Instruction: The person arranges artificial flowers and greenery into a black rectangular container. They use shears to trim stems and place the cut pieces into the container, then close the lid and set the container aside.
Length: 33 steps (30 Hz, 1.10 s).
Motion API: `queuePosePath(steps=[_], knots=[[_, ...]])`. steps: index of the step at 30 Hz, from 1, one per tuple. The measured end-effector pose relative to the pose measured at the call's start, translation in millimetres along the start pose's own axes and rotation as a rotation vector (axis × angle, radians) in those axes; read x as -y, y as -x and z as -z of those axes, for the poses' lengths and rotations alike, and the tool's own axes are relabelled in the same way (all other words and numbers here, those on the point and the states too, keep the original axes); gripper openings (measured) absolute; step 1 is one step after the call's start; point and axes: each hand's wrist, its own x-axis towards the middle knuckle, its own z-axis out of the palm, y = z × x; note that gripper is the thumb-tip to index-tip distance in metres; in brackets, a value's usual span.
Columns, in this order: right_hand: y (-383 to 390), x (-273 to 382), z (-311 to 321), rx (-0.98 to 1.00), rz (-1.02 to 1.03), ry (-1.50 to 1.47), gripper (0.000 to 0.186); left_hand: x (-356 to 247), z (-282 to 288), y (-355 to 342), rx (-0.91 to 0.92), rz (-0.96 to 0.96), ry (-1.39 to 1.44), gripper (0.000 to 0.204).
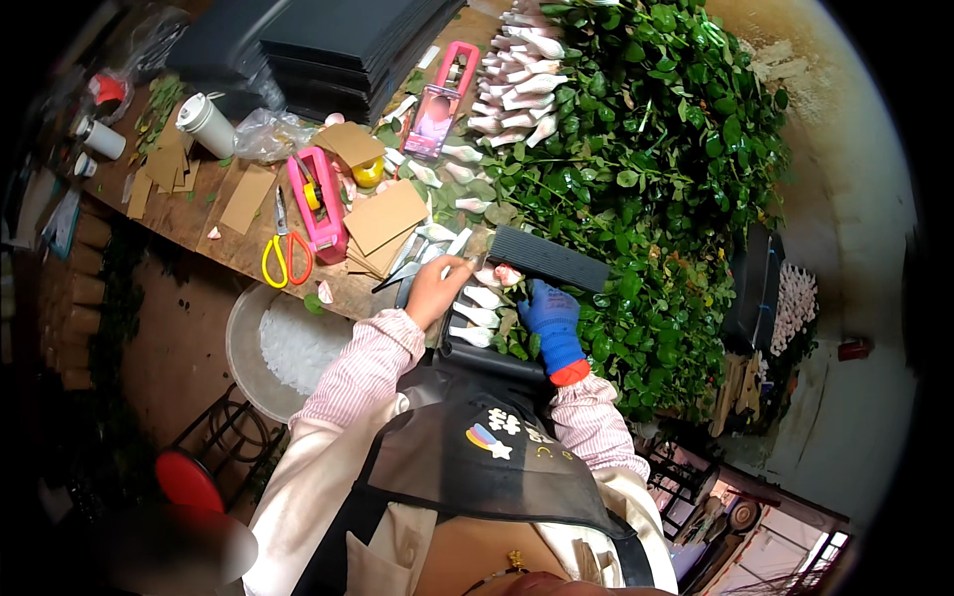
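Observation:
Close to the table's front edge, my bare left hand (pixel 439 290) has its thumb and fingertips pinched together. What lies between them is too small to make out. Just right of those fingertips is a pale pink rose (pixel 506 275) with its petals showing. My right hand (pixel 553 316), in a blue glove with a red cuff, is closed beside this rose among the leaves; its fingertips and whatever they grip are hidden. Several rosebuds in white sleeves (pixel 478 316) lie below the rose, between my hands. A dark ridged block (pixel 550 258) rests across the stems just beyond my right hand.
Leafy rose stems (pixel 646 199) heap along the right, with sleeved buds (pixel 522 79) stacked at the far end. On the wooden table (pixel 189 223) are pink tape dispensers (pixel 320 214), scissors (pixel 286 243), cardboard pieces (pixel 386 217) and a white cup (pixel 206 124). A tub (pixel 248 343) stands below.

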Motion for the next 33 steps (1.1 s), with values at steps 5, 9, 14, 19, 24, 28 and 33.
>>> queuePosePath(steps=[5, 9, 14, 19, 24, 28, 33], knots=[[-1.8, -2.3, -7.4, -0.027, 0.013, 0.007, 0.048, -1.9, -19.1, -1.4, -0.179, -0.141, -0.026, 0.017], [0.2, -6.0, -9.6, -0.057, 0.001, 0.001, 0.047, 0.2, 9.9, 11.3, -0.404, -0.101, 0.247, 0.011], [7.7, -16.5, 12.0, -0.028, 0.189, -0.213, 0.060, -7.2, 55.7, 18.7, -0.092, -0.077, -0.121, 0.017], [8.9, -13.5, 1.1, -0.019, 0.156, -0.112, 0.066, -31.2, 11.8, 28.2, 0.168, -0.220, -0.438, 0.031], [11.2, -11.2, -6.7, -0.114, 0.149, -0.098, 0.059, -20.9, 4.2, 39.1, 0.047, -0.217, -0.246, 0.024], [11.5, -8.8, -8.3, -0.088, 0.111, -0.092, 0.058, -1.9, -2.2, 44.4, -0.112, -0.074, 0.061, 0.018], [9.6, -20.4, 3.7, 0.031, 0.153, -0.263, 0.071, -22.7, 59.5, 27.1, -0.121, -0.155, 0.153, 0.014]])
